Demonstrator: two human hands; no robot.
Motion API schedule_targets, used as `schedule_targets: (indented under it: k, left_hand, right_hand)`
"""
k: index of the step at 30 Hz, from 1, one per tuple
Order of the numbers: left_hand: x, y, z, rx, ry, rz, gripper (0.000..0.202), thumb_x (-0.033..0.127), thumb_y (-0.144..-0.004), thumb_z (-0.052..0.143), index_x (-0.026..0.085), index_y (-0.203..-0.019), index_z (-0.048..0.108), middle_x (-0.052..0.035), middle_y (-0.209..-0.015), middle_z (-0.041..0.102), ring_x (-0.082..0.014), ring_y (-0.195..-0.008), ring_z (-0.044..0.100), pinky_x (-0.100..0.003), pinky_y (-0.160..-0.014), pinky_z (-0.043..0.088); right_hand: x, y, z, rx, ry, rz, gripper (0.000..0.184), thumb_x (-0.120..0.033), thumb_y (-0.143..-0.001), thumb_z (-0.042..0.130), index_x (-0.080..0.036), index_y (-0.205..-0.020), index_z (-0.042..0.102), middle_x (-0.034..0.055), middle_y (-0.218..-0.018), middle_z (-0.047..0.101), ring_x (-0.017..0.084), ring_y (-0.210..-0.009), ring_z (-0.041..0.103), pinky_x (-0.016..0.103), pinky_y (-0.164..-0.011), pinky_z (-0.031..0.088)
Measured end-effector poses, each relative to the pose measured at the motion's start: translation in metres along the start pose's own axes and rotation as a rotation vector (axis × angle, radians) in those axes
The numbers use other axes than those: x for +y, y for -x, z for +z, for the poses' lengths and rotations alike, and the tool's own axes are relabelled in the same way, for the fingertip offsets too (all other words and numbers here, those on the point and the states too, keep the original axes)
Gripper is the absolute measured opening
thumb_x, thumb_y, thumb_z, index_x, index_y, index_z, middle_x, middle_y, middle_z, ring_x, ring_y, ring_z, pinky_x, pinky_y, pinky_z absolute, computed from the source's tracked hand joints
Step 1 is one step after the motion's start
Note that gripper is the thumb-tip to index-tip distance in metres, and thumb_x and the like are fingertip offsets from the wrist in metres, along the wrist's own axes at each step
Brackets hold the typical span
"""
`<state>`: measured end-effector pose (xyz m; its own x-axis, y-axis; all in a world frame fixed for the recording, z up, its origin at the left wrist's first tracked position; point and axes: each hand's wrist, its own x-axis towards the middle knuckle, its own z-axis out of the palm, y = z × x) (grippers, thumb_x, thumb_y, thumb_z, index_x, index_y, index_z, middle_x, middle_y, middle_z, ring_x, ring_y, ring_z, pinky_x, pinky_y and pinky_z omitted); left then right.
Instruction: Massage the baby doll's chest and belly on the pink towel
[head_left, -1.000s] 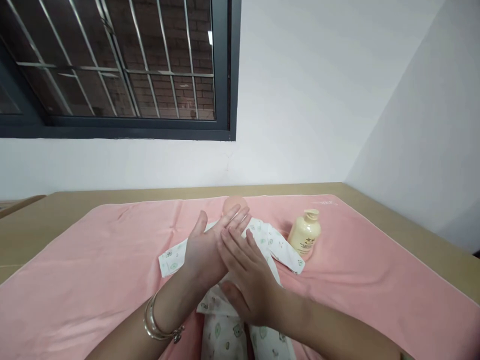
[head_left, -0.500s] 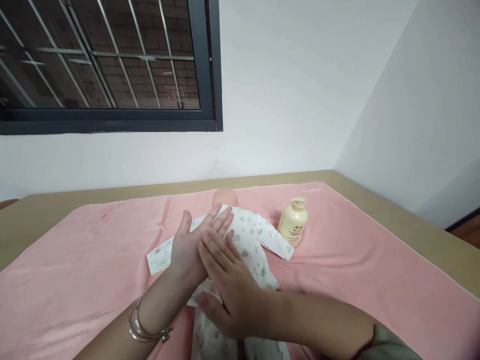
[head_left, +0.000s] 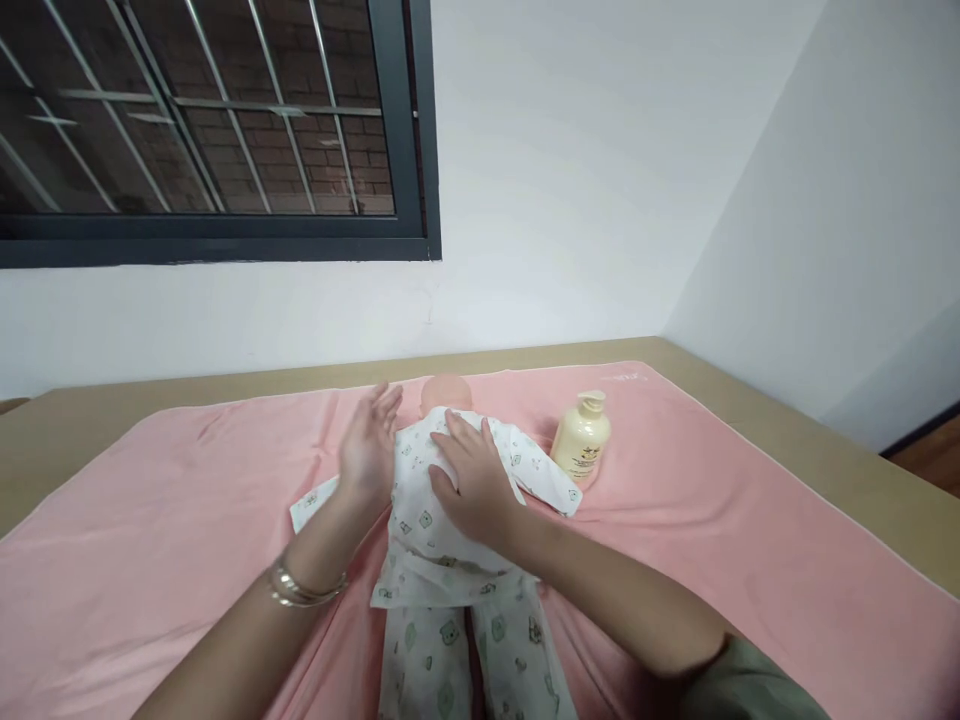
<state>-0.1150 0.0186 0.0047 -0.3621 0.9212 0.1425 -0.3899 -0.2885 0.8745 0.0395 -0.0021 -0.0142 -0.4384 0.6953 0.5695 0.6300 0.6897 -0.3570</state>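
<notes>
A doll (head_left: 442,545) is lying at the lower centre of the frame, its round head (head_left: 446,392) pointing toward the wall and its legs running off the bottom edge. It is wearing a white printed shirt (head_left: 424,505) and matching trousers (head_left: 431,650), its arms stretching out to either side.

The right hand (head_left: 476,480) is spreading flat over the upper part of the shirt, thumb standing away from the fingers; whether it is pressing on the cloth, I cannot tell. The left hand (head_left: 369,445) is hovering beside the doll, empty and open, turned partly edge-on with its fingers loosely curving. The two hands are staying apart.

A bracelet (head_left: 304,590) is circling the left wrist, and a green sleeve (head_left: 750,685) is covering the right upper arm at the bottom edge.

Right of centre, a pale yellow bottle (head_left: 583,440) is standing just beside the doll's arm. A pink blanket (head_left: 187,520) is lying beneath everything, covering most of a tan surface (head_left: 825,490). Behind, a white wall (head_left: 570,200) is rising, and a barred window (head_left: 262,150) is filling the upper left.
</notes>
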Motion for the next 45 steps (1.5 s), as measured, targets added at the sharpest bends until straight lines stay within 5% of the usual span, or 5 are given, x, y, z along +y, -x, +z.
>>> schedule_targets:
  k: [7,25,31,37,45]
  left_hand:
    - [-0.072,0.022,0.000,0.048,-0.442,0.231,0.047,0.051,-0.097,0.033,0.023,-0.130,0.050,-0.0084,-0.143,0.048,-0.0215,-0.136,0.040,-0.040,-0.117,0.026]
    - [-0.083,0.027,-0.008,0.051,-0.359,0.459,0.053,0.051,-0.094,0.039,0.021,-0.137,0.033,-0.0149,-0.146,0.040,-0.0250,-0.138,0.037,-0.046,-0.116,0.027]
    - [-0.082,0.027,-0.008,0.005,-0.351,0.491,0.056,0.051,-0.092,0.042,0.021,-0.138,0.033,-0.0158,-0.143,0.041,-0.0268,-0.136,0.038,-0.049,-0.114,0.029]
    - [-0.081,0.032,-0.011,-0.001,-0.439,0.562,0.054,0.049,-0.095,0.038,0.020,-0.140,0.033,-0.0150,-0.145,0.039,-0.0274,-0.139,0.035,-0.049,-0.115,0.028]
    - [-0.081,0.030,-0.011,-0.002,-0.784,0.564,0.041,0.038,-0.095,0.042,0.019,-0.130,0.050,-0.0144,-0.140,0.049,-0.0272,-0.134,0.040,-0.051,-0.115,0.028]
  right_hand:
    - [0.025,-0.002,0.021,-0.167,0.073,-0.148,0.045,-0.025,-0.087,0.052,-0.020,-0.131,0.057,0.0110,-0.143,0.051,0.033,-0.141,0.031,0.060,-0.115,0.017]
    - [0.048,-0.009,0.004,-0.366,-0.091,-0.492,0.038,-0.022,-0.087,0.050,-0.026,-0.122,0.064,0.0034,-0.137,0.058,0.022,-0.140,0.035,0.049,-0.119,0.016]
    - [0.054,-0.016,0.011,-0.220,0.071,-0.093,0.049,-0.032,-0.095,0.043,-0.011,-0.139,0.048,0.0190,-0.151,0.038,0.033,-0.143,0.028,0.058,-0.113,0.025]
    - [0.031,-0.002,0.012,-0.359,0.026,-0.495,0.044,-0.019,-0.085,0.049,-0.022,-0.127,0.060,0.0058,-0.136,0.058,0.026,-0.144,0.025,0.054,-0.120,0.009]
    - [0.044,-0.008,0.018,-0.215,0.103,0.009,0.054,-0.027,-0.092,0.044,-0.006,-0.142,0.043,0.0201,-0.153,0.033,0.034,-0.144,0.022,0.058,-0.114,0.023]
